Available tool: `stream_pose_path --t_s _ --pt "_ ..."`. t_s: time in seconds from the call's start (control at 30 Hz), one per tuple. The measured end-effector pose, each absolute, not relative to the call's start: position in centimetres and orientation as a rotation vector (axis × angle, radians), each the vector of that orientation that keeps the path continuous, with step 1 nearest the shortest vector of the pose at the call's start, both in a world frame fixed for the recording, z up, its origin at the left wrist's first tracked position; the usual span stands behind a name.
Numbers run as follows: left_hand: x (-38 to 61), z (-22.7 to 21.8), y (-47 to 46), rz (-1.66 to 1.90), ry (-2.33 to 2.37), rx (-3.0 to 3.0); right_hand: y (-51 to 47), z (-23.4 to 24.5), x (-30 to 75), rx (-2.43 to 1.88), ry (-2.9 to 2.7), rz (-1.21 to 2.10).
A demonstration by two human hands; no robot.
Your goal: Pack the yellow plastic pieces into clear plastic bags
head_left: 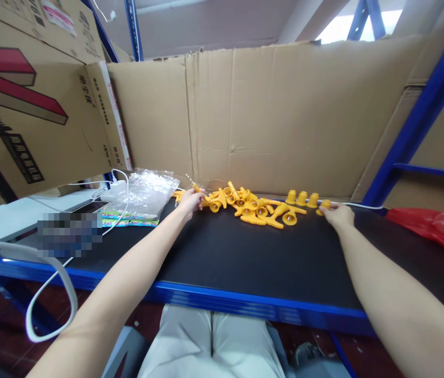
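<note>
My left hand (192,203) is closed on a yellow corkscrew piece (196,187), whose thin spiral metal tip points up and left. Beside it lies a heap of yellow plastic parts (247,205), some with T-shaped handles and some with round bell-shaped ends. At the right, my right hand (339,215) pinches a yellow bell-shaped cap (325,205) at the near end of a short row. The other yellow caps (302,198) in that row stand upright with their wide ends down. The fingers partly hide both held pieces.
Clear plastic bags (147,191) lie left of the heap, with a white cable (127,184) by them. A red plastic bag (430,226) rests at the right. Cardboard (285,121) walls the back of the black worktop (253,262), which has a blue metal front edge (261,306).
</note>
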State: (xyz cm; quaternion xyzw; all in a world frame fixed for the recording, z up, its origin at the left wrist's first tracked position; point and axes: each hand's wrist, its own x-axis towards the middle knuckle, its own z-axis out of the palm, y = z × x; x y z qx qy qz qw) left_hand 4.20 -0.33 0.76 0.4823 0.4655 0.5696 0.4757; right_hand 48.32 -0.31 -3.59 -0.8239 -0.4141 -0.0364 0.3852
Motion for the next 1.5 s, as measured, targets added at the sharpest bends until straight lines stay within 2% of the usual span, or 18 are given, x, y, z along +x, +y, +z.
stream_pose_path --t_s 0.1,0.33,0.93,1.27,1.5 --pt "4.0 0.5 0.1 1.443 1.155 1.098 -0.1 -3.5 48.3 -2.12 -0.945 0.033" --pt "3.9 0.7 0.2 1.526 1.121 1.052 0.1 -3.3 48.4 -2.184 -0.965 0.019" --pt "3.5 1.0 0.2 1.602 1.194 0.957 1.1 -4.3 48.6 -2.44 -1.346 0.043" --pt "2.1 1.2 1.4 1.649 1.309 1.085 2.5 -4.5 49.3 -2.404 -1.369 0.122" --pt "0.3 1.3 3.3 1.749 1.43 1.488 3.4 -4.9 49.9 -2.374 -1.33 0.125"
